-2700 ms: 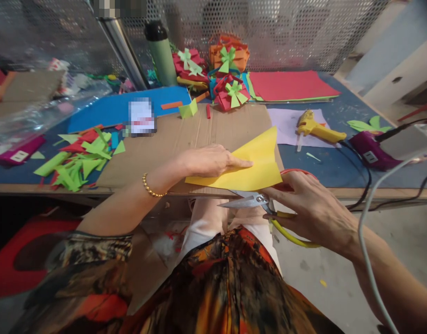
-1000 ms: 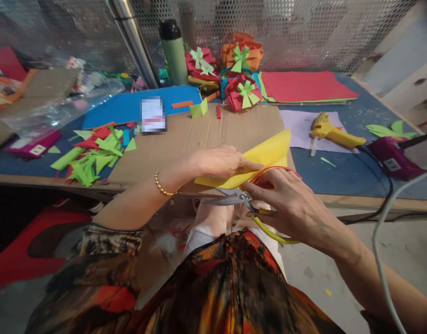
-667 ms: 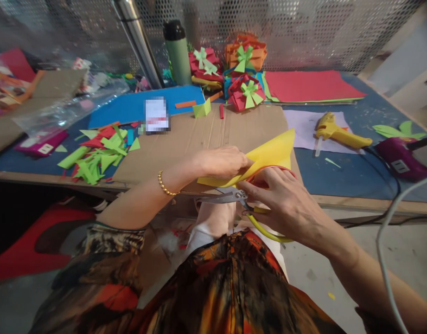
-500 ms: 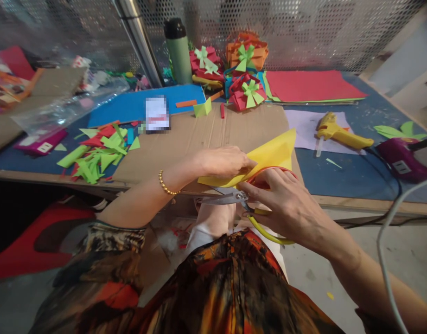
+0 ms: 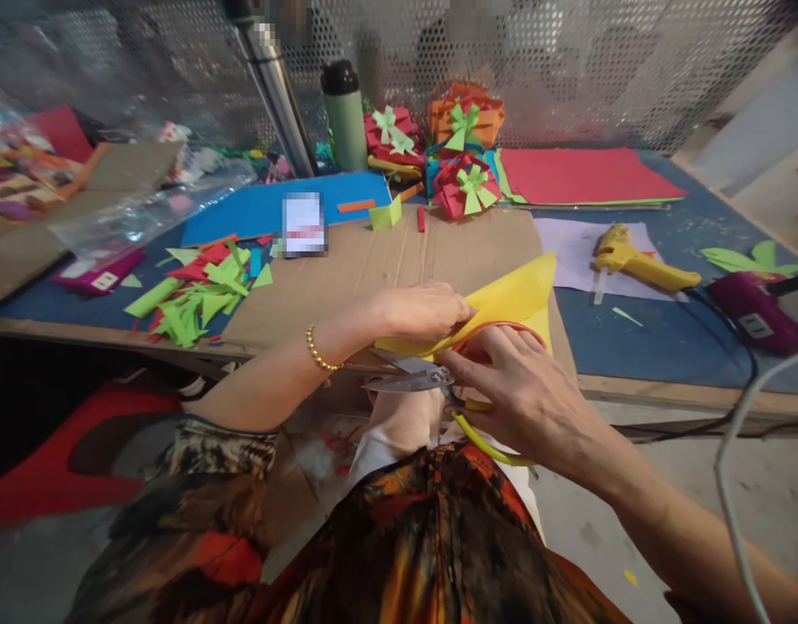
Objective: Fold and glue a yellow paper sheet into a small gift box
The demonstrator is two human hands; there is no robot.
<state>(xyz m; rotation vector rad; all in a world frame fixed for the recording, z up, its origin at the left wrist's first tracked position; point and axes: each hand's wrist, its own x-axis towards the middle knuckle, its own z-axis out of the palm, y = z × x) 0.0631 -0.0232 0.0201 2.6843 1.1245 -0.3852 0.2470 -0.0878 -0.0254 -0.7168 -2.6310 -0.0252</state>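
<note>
My left hand (image 5: 428, 312) is closed on a sheet of yellow paper (image 5: 512, 295), held at the front edge of the cardboard. In my right hand (image 5: 515, 386) is a pair of scissors (image 5: 415, 380) with yellow and orange handles. Their blades are parted and point left, just below the paper's lower edge. Whether the blades touch the paper I cannot tell. The fingertips of my right hand are partly hidden behind the handles and the paper.
A cardboard sheet (image 5: 347, 251) covers the table's middle. Green and red paper scraps (image 5: 191, 299) lie left. A yellow glue gun (image 5: 642, 260) rests on lilac paper to the right. Behind stand a green bottle (image 5: 345, 121), folded paper pieces with green bows (image 5: 467, 186) and red sheets (image 5: 587, 173).
The scissors and my right hand have shifted slightly left relative to the paper. My left hand keeps its hold. The whole view has tilted up a little.
</note>
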